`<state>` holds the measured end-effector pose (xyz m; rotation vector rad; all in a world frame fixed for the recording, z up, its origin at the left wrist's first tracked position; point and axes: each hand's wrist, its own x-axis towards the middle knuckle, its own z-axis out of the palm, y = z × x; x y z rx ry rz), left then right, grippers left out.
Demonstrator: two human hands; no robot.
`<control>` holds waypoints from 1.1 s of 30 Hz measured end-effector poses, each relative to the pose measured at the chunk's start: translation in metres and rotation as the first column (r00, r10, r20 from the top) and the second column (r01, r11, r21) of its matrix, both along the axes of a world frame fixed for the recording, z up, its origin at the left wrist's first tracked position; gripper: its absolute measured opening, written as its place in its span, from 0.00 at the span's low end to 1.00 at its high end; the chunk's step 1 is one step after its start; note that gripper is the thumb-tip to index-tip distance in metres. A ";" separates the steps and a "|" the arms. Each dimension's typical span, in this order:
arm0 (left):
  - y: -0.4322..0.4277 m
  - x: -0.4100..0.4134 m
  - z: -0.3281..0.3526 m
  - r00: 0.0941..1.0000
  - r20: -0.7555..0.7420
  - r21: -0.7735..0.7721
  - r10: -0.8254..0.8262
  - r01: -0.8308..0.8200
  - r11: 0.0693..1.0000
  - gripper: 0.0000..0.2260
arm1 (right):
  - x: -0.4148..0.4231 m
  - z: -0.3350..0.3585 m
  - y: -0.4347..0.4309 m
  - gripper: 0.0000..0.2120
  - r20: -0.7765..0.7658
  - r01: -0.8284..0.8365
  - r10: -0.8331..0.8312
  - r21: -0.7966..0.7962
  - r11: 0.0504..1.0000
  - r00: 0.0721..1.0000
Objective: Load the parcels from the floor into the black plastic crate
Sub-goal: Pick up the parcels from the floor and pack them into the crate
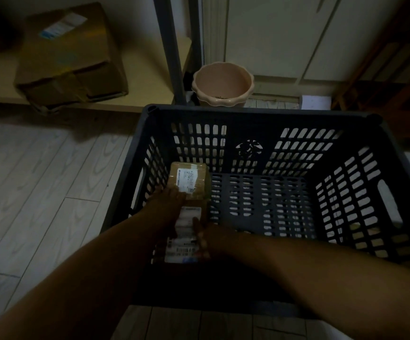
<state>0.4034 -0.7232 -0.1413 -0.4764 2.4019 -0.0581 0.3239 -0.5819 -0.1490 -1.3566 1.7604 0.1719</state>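
Observation:
The black plastic crate stands on the floor in front of me, its walls slotted. Along its left inner side lie three small brown parcels with white labels: a far one, a middle one and a near one. Both my arms reach down into the crate. My left hand grips the left side of the middle parcel. My right hand holds that parcel's right side, thumb up against its label. More parcels show dimly through the crate's right wall, outside it.
A large cardboard box sits on a low shelf at the back left. A pink plastic pot stands just behind the crate, beside a dark metal post. Pale wood-plank floor lies to the left. The room is dim.

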 end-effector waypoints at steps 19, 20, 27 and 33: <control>0.015 0.007 0.055 0.991 0.054 0.170 0.125 -0.132 0.977 0.51 | -0.047 0.064 0.025 0.41 -0.119 -0.025 0.036 0.094 0.995 0.992; 0.018 0.007 0.078 0.980 0.071 0.194 0.187 -0.197 0.961 0.50 | -0.053 0.085 0.036 0.42 -0.135 0.029 -0.020 0.065 0.997 0.991; 0.073 0.021 0.294 0.871 0.055 0.280 0.488 -0.482 0.830 0.43 | -0.073 0.297 0.105 0.39 -0.041 0.406 -0.407 -0.028 0.913 0.912; 0.126 0.057 0.469 0.817 0.033 0.309 0.576 -0.557 0.771 0.42 | -0.065 0.483 0.171 0.31 0.048 0.578 -0.576 -0.111 0.809 0.816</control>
